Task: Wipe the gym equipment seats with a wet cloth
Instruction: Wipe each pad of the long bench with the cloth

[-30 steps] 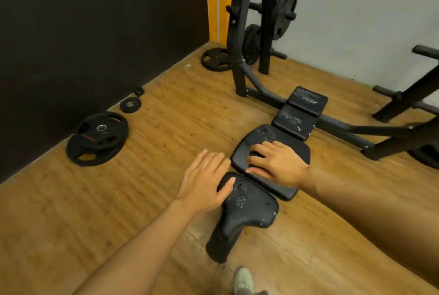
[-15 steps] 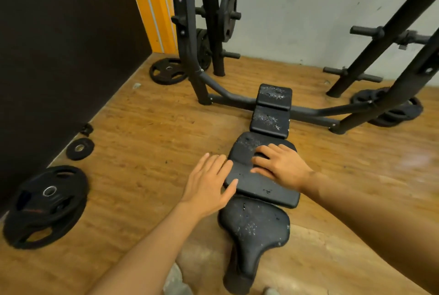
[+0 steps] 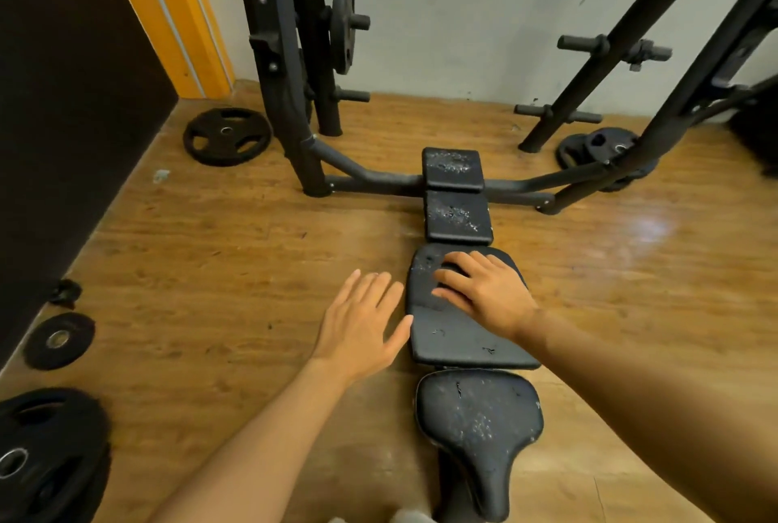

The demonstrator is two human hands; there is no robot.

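Observation:
A black weight bench lies along the floor with several worn pads. My right hand (image 3: pixel 484 291) presses down on the middle pad (image 3: pixel 467 343), fingers curled over what looks like a dark cloth (image 3: pixel 427 295) bunched under them. My left hand (image 3: pixel 362 326) is open with fingers spread, just left of that pad, its thumb at the pad's edge. The rounded seat pad (image 3: pixel 480 417) nearest me is scuffed with white flecks. Two small square pads (image 3: pixel 456 215) continue toward the rack.
The black rack uprights (image 3: pixel 290 101) and the slanted bars (image 3: pixel 656 71) flank the bench's far end. Weight plates lie on the wooden floor at back left (image 3: pixel 227 135), far left (image 3: pixel 59 339), bottom left (image 3: pixel 46 459) and back right (image 3: pixel 598 147). A dark wall runs along the left.
My view has swung so the bench now runs straight ahead. My left hand has come off the seat pad to the middle pad's left edge. My right hand stays on that pad.

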